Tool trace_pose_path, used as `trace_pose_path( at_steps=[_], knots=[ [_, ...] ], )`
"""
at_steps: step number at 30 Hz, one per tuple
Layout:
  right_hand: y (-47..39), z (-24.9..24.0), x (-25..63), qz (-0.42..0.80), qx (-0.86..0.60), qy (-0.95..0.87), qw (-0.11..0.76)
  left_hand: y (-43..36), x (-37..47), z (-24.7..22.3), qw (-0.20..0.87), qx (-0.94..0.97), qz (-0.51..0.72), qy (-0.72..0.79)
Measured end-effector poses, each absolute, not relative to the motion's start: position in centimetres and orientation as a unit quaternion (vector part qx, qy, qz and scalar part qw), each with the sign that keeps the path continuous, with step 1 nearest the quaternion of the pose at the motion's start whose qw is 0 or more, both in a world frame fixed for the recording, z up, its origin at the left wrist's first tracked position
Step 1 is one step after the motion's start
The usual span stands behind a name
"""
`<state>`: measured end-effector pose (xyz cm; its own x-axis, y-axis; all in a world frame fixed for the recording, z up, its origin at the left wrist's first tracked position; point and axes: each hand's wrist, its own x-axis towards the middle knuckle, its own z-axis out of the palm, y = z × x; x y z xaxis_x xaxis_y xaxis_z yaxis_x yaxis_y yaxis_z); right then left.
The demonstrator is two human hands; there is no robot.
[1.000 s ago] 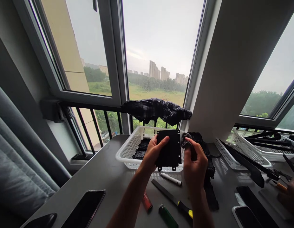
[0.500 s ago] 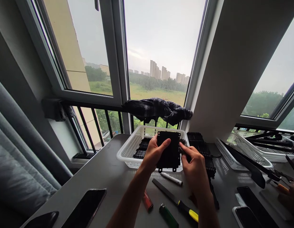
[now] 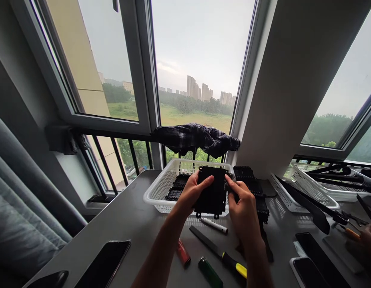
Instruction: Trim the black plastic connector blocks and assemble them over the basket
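My left hand (image 3: 192, 191) grips a flat black plastic panel (image 3: 211, 196) by its left side, thumb laid across its face. The panel has small tabs with holes along its edges and is held up in front of the basket. At the panel's right edge, my right hand (image 3: 243, 200) pinches a small grey fuzzy wad (image 3: 232, 178), which looks like steel wool and is partly hidden by the fingers. Behind the panel stands a white plastic basket (image 3: 157, 196) with black ridged plastic parts (image 3: 176, 187) in it.
More black parts (image 3: 245, 173) lie right of the basket. On the table are a white marker (image 3: 214, 225), a flat file (image 3: 209, 242) with black-yellow handle, red (image 3: 183, 253) and green (image 3: 209, 272) handles, and phones (image 3: 104, 264). Another person's hand (image 3: 368, 238) shows at far right.
The whole view has shifted slightly, moving the scene left. The panel is tilted a little differently, and my right fingers with the grey wad sit slightly higher along its right edge.
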<state>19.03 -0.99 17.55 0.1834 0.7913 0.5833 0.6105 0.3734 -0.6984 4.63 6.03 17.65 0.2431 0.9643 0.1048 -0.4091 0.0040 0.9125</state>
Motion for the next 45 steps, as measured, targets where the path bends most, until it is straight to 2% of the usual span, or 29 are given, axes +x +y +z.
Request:
trace_pose_path(
  at_steps=[3, 7, 10, 13, 17, 22, 31, 33, 36, 38, 41, 45],
  knots=[
    [-0.8, 17.2, 19.0, 0.106, -0.559, -0.657, 0.494, 6.0, 4.8, 17.6, 0.628, 0.464, 0.545, 0.306],
    [-1.7, 17.4, 19.0, 0.134, -0.558, -0.679, 0.458, 6.7, 4.7, 17.4, 0.602, 0.386, 0.620, 0.324],
    [-2.0, 17.8, 19.0, 0.101, -0.549, -0.643, 0.524, 7.1, 4.6, 17.2, 0.588, 0.357, 0.647, 0.330],
    [-1.4, 17.7, 19.1, 0.046, -0.528, -0.592, 0.607, 6.9, 4.7, 17.2, 0.602, 0.407, 0.602, 0.330],
    [0.2, 16.7, 19.3, -0.020, -0.540, -0.558, 0.630, 6.0, 5.2, 17.4, 0.629, 0.511, 0.508, 0.293],
    [0.7, 16.3, 19.1, -0.015, -0.547, -0.596, 0.587, 5.4, 5.5, 17.6, 0.632, 0.546, 0.476, 0.274],
    [-2.0, 18.0, 17.9, 0.156, -0.507, -0.712, 0.460, 7.6, 4.8, 16.7, 0.590, 0.397, 0.622, 0.326],
    [-2.3, 18.3, 17.9, 0.157, -0.494, -0.705, 0.483, 7.8, 4.6, 16.8, 0.583, 0.378, 0.635, 0.337],
    [-2.2, 18.2, 18.3, 0.108, -0.506, -0.615, 0.594, 7.3, 4.5, 17.2, 0.575, 0.398, 0.629, 0.340],
    [-1.7, 17.9, 18.7, 0.067, -0.528, -0.556, 0.639, 6.6, 4.7, 17.5, 0.585, 0.459, 0.583, 0.327],
    [-0.8, 17.4, 19.0, 0.035, -0.545, -0.544, 0.637, 5.7, 5.3, 17.7, 0.593, 0.563, 0.496, 0.294],
    [-0.4, 17.3, 18.5, 0.075, -0.519, -0.596, 0.608, 5.4, 5.9, 17.3, 0.539, 0.600, 0.513, 0.294]
  ],
)
